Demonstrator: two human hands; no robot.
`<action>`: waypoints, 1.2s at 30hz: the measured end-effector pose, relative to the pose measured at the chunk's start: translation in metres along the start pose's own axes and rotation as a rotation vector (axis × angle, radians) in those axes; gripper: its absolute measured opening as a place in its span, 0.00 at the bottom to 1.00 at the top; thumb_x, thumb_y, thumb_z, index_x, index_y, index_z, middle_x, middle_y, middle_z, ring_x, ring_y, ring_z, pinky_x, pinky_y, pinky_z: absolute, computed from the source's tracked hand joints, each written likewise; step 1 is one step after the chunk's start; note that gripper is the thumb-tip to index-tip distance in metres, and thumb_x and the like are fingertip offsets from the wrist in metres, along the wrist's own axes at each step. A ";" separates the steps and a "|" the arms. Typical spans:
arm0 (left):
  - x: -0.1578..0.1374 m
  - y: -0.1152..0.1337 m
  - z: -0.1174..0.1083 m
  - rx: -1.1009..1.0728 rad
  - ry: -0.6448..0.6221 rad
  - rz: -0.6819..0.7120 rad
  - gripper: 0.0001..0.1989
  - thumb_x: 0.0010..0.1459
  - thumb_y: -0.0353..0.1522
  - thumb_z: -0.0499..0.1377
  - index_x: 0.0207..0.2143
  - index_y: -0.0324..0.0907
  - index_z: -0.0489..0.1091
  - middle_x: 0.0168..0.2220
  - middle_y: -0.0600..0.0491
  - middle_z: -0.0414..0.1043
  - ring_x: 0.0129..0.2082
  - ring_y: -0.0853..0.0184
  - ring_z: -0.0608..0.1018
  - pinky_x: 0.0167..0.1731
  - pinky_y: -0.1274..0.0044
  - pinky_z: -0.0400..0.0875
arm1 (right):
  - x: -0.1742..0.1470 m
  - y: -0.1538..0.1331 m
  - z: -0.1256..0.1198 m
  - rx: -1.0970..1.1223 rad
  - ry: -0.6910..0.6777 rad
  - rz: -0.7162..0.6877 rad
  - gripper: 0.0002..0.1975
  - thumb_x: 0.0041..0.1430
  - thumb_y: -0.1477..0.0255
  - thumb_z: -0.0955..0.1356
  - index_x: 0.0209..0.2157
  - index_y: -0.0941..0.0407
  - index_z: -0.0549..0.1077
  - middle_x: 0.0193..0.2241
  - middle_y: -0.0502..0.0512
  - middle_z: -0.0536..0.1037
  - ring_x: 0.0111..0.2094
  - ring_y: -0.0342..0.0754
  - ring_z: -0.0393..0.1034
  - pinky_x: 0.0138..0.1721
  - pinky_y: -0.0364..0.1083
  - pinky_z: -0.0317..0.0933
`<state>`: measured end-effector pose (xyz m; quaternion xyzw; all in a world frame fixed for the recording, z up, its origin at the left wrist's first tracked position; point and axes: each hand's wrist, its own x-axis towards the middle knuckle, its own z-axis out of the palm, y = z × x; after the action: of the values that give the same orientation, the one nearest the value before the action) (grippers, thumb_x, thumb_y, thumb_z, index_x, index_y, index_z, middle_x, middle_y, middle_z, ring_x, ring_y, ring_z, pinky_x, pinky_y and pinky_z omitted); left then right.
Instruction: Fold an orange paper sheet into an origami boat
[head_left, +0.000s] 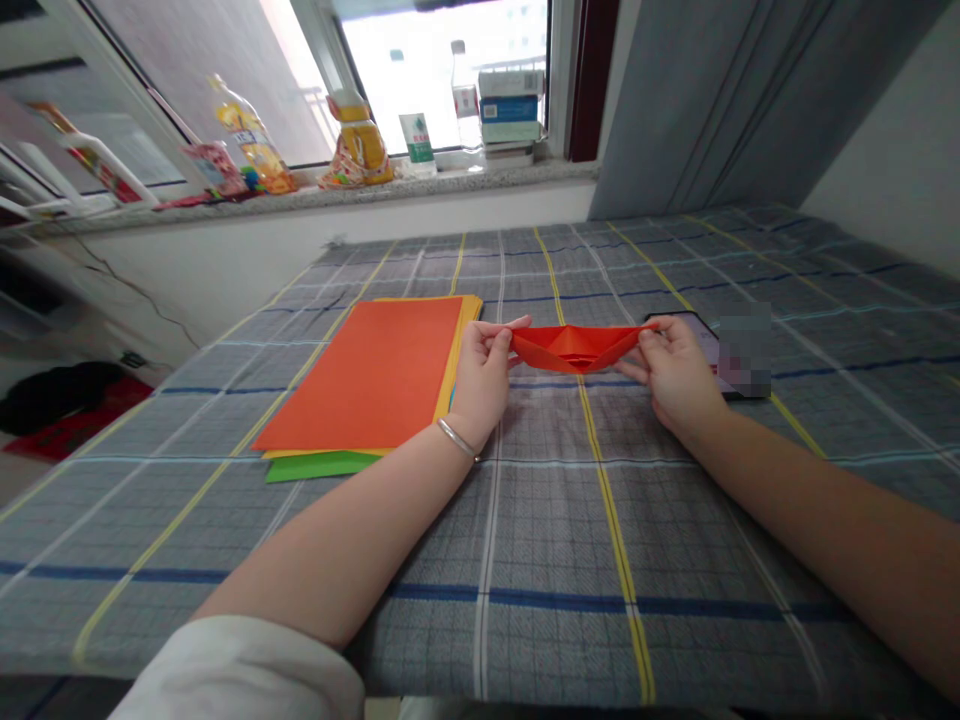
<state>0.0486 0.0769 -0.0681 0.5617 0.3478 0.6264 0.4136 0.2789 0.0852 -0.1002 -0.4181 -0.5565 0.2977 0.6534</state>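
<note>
A pair of bare hands held a boat-shaped piece of folded red paper above a plaid cloth, well in from the cloth's near edge and short of its far edge by the window. The left hand pinched one pointed end and the right hand the other, each grip closed on a tip between thumb and fingers. Between them the middle hung unsupported, and trouble seemed likeliest there: too hard a pull outward could have flattened the hollow or torn a crease, while an uneven tug could have skewed the folds. A slack pinch at either tip might have let the layers spring apart or dropped the piece onto the cloth. Toward the cloth's left edge lay a stack of coloured sheets, its near right corner behind the left forearm, where a sweep of the braceleted wrist could have pushed the loose sheets askew; a phone lay just beyond the right hand, near enough for the knuckles to nudge
</note>
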 end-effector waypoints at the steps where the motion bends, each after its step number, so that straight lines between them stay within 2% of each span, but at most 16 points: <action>1: 0.000 -0.001 0.000 -0.006 0.011 -0.003 0.09 0.67 0.39 0.53 0.37 0.44 0.55 0.51 0.45 0.75 0.44 0.66 0.81 0.40 0.70 0.78 | 0.000 0.000 0.000 0.019 0.006 0.023 0.05 0.62 0.66 0.65 0.37 0.45 0.62 0.32 0.50 0.79 0.33 0.52 0.79 0.29 0.52 0.76; 6: 0.003 -0.004 0.001 -0.016 0.105 -0.060 0.08 0.67 0.36 0.52 0.38 0.45 0.53 0.46 0.46 0.77 0.44 0.65 0.81 0.41 0.69 0.78 | 0.000 -0.001 0.000 0.116 0.027 0.177 0.07 0.60 0.68 0.66 0.37 0.47 0.61 0.32 0.50 0.78 0.34 0.53 0.79 0.29 0.53 0.76; 10: 0.005 -0.006 0.001 0.018 0.126 -0.113 0.06 0.67 0.35 0.50 0.37 0.45 0.53 0.41 0.49 0.77 0.40 0.66 0.81 0.37 0.71 0.79 | 0.002 -0.002 -0.002 0.096 0.000 0.207 0.08 0.59 0.68 0.66 0.36 0.47 0.60 0.31 0.49 0.78 0.29 0.52 0.78 0.26 0.51 0.75; 12: 0.005 -0.005 0.000 0.101 0.136 -0.110 0.06 0.67 0.34 0.50 0.37 0.45 0.53 0.38 0.52 0.75 0.35 0.68 0.80 0.33 0.74 0.78 | 0.003 -0.007 -0.002 0.059 -0.004 0.225 0.08 0.59 0.69 0.66 0.35 0.48 0.60 0.29 0.48 0.78 0.26 0.51 0.77 0.22 0.50 0.74; 15: 0.005 -0.002 -0.002 0.369 0.164 -0.090 0.05 0.65 0.33 0.52 0.37 0.44 0.56 0.31 0.56 0.69 0.28 0.70 0.76 0.29 0.78 0.73 | 0.003 -0.022 -0.001 0.004 0.063 0.340 0.08 0.58 0.73 0.65 0.35 0.48 0.59 0.25 0.48 0.76 0.23 0.50 0.76 0.18 0.48 0.71; 18: 0.003 0.007 -0.005 0.673 0.108 -0.016 0.02 0.64 0.29 0.51 0.39 0.43 0.59 0.27 0.57 0.66 0.27 0.70 0.73 0.31 0.77 0.68 | 0.001 -0.039 0.002 -0.072 0.105 0.479 0.09 0.58 0.79 0.63 0.35 0.49 0.60 0.21 0.47 0.74 0.19 0.47 0.72 0.17 0.45 0.69; 21: 0.001 0.018 -0.006 0.921 0.026 0.066 0.10 0.63 0.26 0.49 0.45 0.45 0.62 0.26 0.57 0.66 0.28 0.68 0.73 0.35 0.75 0.66 | -0.001 -0.048 0.003 -0.119 0.078 0.519 0.11 0.57 0.81 0.63 0.35 0.49 0.61 0.20 0.46 0.73 0.16 0.44 0.68 0.15 0.42 0.64; 23: 0.000 0.023 -0.006 1.029 -0.035 0.041 0.12 0.62 0.25 0.49 0.46 0.46 0.65 0.25 0.57 0.66 0.28 0.66 0.73 0.36 0.74 0.64 | -0.001 -0.050 0.003 -0.149 0.026 0.528 0.11 0.56 0.82 0.62 0.35 0.50 0.63 0.19 0.46 0.73 0.16 0.43 0.68 0.14 0.40 0.61; 30: 0.005 0.018 -0.009 1.170 -0.187 -0.161 0.15 0.63 0.27 0.48 0.47 0.48 0.69 0.27 0.54 0.69 0.33 0.62 0.74 0.36 0.73 0.63 | -0.003 -0.054 0.005 -0.271 -0.123 0.547 0.10 0.60 0.81 0.59 0.32 0.55 0.68 0.18 0.48 0.73 0.16 0.40 0.69 0.13 0.36 0.56; 33: 0.006 0.016 -0.012 1.226 -0.229 -0.167 0.15 0.63 0.28 0.48 0.46 0.49 0.70 0.28 0.53 0.71 0.35 0.61 0.75 0.37 0.73 0.64 | -0.004 -0.051 0.004 -0.301 -0.162 0.563 0.09 0.61 0.79 0.60 0.34 0.56 0.69 0.18 0.49 0.73 0.17 0.41 0.70 0.14 0.36 0.54; 36: 0.006 0.015 -0.014 1.268 -0.258 -0.155 0.16 0.63 0.28 0.48 0.48 0.50 0.70 0.29 0.53 0.72 0.36 0.61 0.75 0.38 0.72 0.64 | -0.004 -0.046 0.000 -0.388 -0.224 0.554 0.10 0.62 0.78 0.59 0.38 0.56 0.70 0.15 0.47 0.70 0.15 0.42 0.66 0.15 0.38 0.54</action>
<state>0.0324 0.0760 -0.0536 0.7410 0.6368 0.1957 0.0844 0.2744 0.0600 -0.0614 -0.6342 -0.5364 0.3965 0.3910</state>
